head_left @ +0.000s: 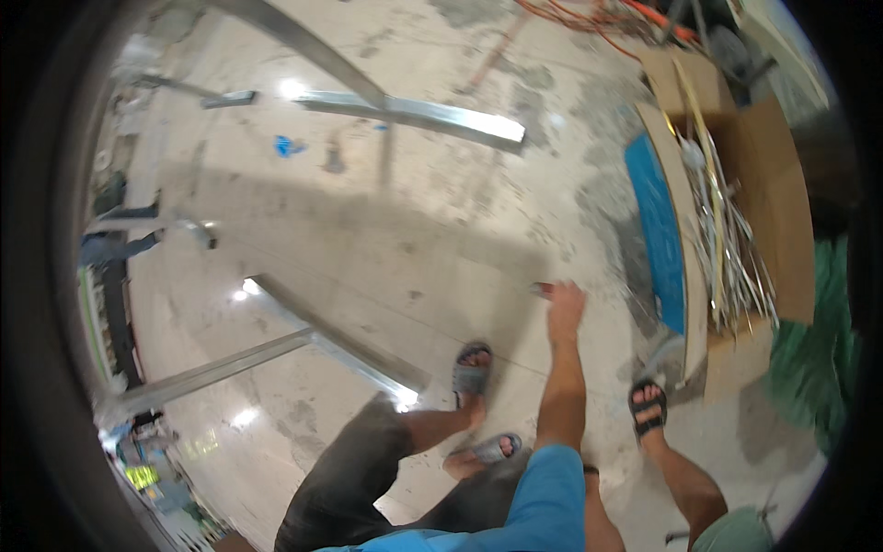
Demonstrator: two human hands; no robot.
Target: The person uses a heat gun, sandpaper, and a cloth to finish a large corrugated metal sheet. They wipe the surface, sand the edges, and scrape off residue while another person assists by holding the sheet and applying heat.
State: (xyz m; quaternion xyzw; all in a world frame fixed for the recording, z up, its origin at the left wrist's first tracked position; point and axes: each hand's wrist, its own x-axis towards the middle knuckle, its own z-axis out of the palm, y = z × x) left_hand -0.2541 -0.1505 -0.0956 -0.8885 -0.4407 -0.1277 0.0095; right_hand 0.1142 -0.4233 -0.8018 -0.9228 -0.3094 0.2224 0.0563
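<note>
My right hand [567, 306] reaches out over the floor at the end of a bare forearm below a blue sleeve. Its fingers are closed round a small red object [544, 290] with a dark tip, poking out at the left. Its kind is too small and blurred to tell. The floor [441, 248] under the hand is pale and stained. My left hand does not show. Nearest to my right hand, on its right, stands an open cardboard box [694, 267] full of thin metal strips [727, 230]. A blue panel [658, 235] is on the box's near side.
Metal frame legs with shiny feet, one at the upper middle [441, 120] and one at the lower left [340, 354], stand on the floor. Orange cables [598, 18] lie at the top. Another person's sandalled foot [648, 407] is at the right, by a green cloth [809, 359].
</note>
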